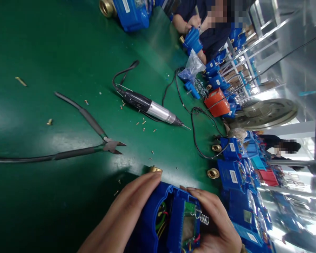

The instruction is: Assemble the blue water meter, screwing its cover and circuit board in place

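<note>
Both hands hold an open blue plastic housing [160,228] at the near edge of a green surface [55,59].

The left hand [123,211] and right hand [216,221] have their fingers closed around the housing's sides, gripping it. A green circuit board [191,209] and a coiled metal spring [204,218] show inside among coloured wires, and a brass fitting [155,169] shows just beyond the left fingertips. Black-handled side cutters [110,146], a silver-and-black electric screwdriver [147,107] on its cord, and small brass screws [143,129] lie across the glossy surface. Farther off are an orange box [217,102], a clear plastic bag [192,66], more blue housings [233,175], and a co-worker's hands [192,23] holding a blue part [192,39].
</note>
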Available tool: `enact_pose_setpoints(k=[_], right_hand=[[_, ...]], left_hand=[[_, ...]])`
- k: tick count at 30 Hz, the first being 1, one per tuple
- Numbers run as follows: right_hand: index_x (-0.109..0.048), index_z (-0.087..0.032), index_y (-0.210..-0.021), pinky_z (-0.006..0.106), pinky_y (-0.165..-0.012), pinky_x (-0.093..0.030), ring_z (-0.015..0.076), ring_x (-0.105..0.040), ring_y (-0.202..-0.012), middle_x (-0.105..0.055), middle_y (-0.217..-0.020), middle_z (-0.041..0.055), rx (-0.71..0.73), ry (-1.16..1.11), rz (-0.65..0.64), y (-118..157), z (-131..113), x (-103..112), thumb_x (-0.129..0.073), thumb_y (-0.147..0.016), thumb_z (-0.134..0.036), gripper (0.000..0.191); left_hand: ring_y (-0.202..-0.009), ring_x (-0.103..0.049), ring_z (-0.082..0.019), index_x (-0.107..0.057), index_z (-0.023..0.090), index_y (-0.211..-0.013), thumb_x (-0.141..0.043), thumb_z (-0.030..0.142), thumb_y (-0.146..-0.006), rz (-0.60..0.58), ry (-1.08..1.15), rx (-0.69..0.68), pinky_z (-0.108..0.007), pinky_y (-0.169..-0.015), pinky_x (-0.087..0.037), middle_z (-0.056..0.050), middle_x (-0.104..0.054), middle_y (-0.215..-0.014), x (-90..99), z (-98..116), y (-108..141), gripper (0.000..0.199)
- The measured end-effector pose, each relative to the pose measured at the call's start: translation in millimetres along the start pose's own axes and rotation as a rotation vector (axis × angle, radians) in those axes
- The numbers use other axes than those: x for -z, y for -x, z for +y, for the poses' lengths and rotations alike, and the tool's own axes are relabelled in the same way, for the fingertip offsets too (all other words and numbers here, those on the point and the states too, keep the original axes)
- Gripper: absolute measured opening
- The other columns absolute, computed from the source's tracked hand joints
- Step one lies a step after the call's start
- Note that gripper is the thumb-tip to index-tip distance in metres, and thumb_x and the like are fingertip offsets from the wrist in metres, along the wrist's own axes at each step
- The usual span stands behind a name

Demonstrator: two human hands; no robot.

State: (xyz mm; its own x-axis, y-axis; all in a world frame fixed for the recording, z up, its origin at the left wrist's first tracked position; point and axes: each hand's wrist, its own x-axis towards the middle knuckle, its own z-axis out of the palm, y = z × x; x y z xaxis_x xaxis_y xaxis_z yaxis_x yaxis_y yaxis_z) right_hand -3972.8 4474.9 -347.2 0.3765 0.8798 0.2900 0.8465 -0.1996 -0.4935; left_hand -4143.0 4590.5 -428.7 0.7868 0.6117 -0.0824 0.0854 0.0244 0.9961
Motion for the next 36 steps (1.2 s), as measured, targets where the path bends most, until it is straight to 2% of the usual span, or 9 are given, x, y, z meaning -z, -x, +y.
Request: enact_pose_setpoints(k=[5, 10, 14, 18, 20, 22, 25, 29, 36], right_hand=[[-0.069, -0.019, -0.106, 0.031, -0.068, -0.060, 0.0227, -0.070, -0.082, -0.071, -0.092, 0.0088, 0.022, -0.025, -0.016, -1.6, 0.3, -0.3, -0.065, -0.067, -0.070, 0.064], [-0.063, -0.020, -0.114, 0.040, -0.078, -0.057, 0.0261, -0.065, -0.094, -0.065, -0.102, 0.0109, -0.072, -0.183, -0.040, 4.9, -5.4, -9.5, -0.069, -0.070, -0.062, 0.061], [-0.054, -0.022, -0.121, 0.041, -0.090, -0.053, 0.0263, -0.059, -0.108, -0.059, -0.112, 0.0103, -0.114, -0.419, -0.022, 8.7, -16.2, -25.4, -0.066, -0.076, -0.052, 0.055], [-0.041, -0.025, -0.131, 0.039, -0.094, -0.052, 0.0259, -0.057, -0.116, -0.052, -0.128, 0.0099, -0.235, -0.798, -0.106, 16.0, -29.7, -33.9, -0.072, -0.072, -0.049, 0.070], [-0.038, -0.027, -0.133, 0.040, -0.097, -0.050, 0.0269, -0.055, -0.119, -0.048, -0.135, 0.0102, -0.343, -0.945, -0.162, 21.2, -35.0, -34.6, -0.077, -0.069, -0.041, 0.077], [-0.039, -0.028, -0.132, 0.041, -0.098, -0.049, 0.0275, -0.053, -0.121, -0.047, -0.137, 0.0096, -0.406, -1.005, -0.127, 26.0, -38.5, -35.8, -0.081, -0.064, -0.033, 0.080], [-0.043, -0.028, -0.129, 0.041, -0.101, -0.046, 0.0275, -0.051, -0.121, -0.049, -0.131, 0.0078, -0.391, -0.975, -0.001, 31.5, -40.3, -41.2, -0.083, -0.059, -0.029, 0.081], [-0.042, -0.028, -0.128, 0.042, -0.104, -0.041, 0.0269, -0.049, -0.119, -0.048, -0.126, 0.0061, -0.323, -0.914, 0.120, 37.2, -39.5, -49.3, -0.076, -0.056, -0.019, 0.080], [-0.039, -0.027, -0.128, 0.044, -0.106, -0.038, 0.0282, -0.047, -0.123, -0.047, -0.130, 0.0066, -0.338, -0.969, 0.142, 47.0, -42.8, -45.5, -0.068, -0.056, -0.013, 0.078]], left_hand=[[-0.129, -0.045, -0.033, -0.037, 0.038, -0.142, -0.068, 0.054, -0.070, -0.021, 0.016, 0.010, -0.042, -0.101, -0.048, -0.001, -0.043, -0.146, -0.9, -0.6, 2.6, 0.080], [-0.131, -0.044, -0.032, -0.038, 0.039, -0.140, -0.067, 0.045, -0.075, 0.009, 0.060, 0.047, -0.041, -0.102, -0.048, 0.002, -0.041, -0.147, 13.2, 9.5, 11.9, 0.071], [-0.127, -0.049, -0.030, -0.045, 0.039, -0.134, -0.069, 0.038, -0.078, -0.021, 0.198, 0.134, -0.038, -0.098, -0.051, 0.002, -0.045, -0.144, 29.4, 18.8, 10.6, 0.061], [-0.116, -0.058, -0.030, -0.048, 0.034, -0.132, -0.071, 0.040, -0.077, -0.140, 0.359, 0.266, -0.042, -0.092, -0.055, -0.003, -0.058, -0.132, 49.4, 30.0, -3.2, 0.060], [-0.113, -0.060, -0.031, -0.049, 0.031, -0.132, -0.071, 0.042, -0.076, -0.163, 0.277, 0.290, -0.043, -0.089, -0.056, -0.004, -0.061, -0.129, 58.3, 40.5, -7.1, 0.060], [-0.115, -0.059, -0.031, -0.051, 0.030, -0.130, -0.066, 0.048, -0.079, -0.062, 0.042, 0.255, -0.044, -0.092, -0.055, -0.005, -0.059, -0.130, 61.3, 55.3, -5.0, 0.057], [-0.120, -0.054, -0.030, -0.050, 0.032, -0.131, -0.054, 0.056, -0.083, 0.138, -0.426, 0.063, -0.049, -0.102, -0.046, -0.004, -0.054, -0.135, 47.3, 80.2, 7.3, 0.053], [-0.126, -0.045, -0.032, -0.037, 0.030, -0.140, -0.058, 0.059, -0.079, 0.123, -0.862, -0.189, -0.052, -0.107, -0.038, -0.008, -0.045, -0.138, 6.4, 98.9, 17.5, 0.070], [-0.126, -0.042, -0.027, -0.020, 0.029, -0.146, -0.059, 0.047, -0.082, -0.003, -1.009, -0.150, -0.046, -0.106, -0.038, -0.008, -0.042, -0.137, -28.1, 104.1, -1.8, 0.078]])
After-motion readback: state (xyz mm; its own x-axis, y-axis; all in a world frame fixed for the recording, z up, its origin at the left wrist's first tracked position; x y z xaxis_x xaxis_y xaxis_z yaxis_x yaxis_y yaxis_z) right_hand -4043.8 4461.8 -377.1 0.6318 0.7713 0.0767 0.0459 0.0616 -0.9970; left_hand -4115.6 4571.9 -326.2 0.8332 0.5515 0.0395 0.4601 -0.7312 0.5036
